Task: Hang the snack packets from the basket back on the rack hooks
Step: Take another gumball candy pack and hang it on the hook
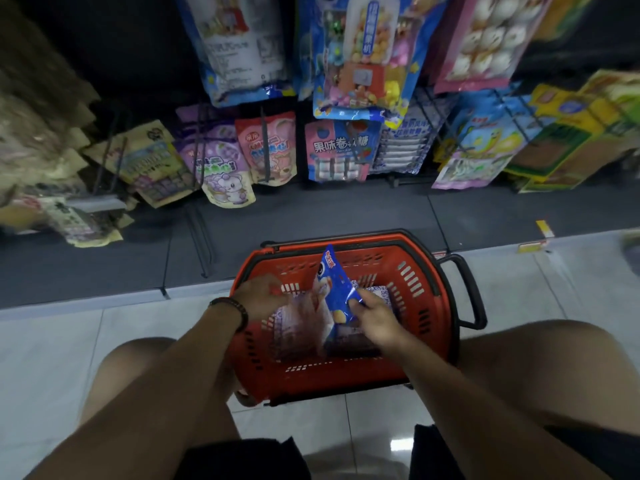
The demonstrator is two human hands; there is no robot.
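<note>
Inside the red basket [433, 282] on the pale floor tiles, the right hand [375, 318] pinches a blue snack packet [337, 289] by its lower edge, tilted upright above more packets [294, 327]. The left hand [263, 294] reaches in beside it, too blurred to tell its grip. On the rack ahead, a hanging pink packet [341, 150] reads 果味卷软糖.
</note>
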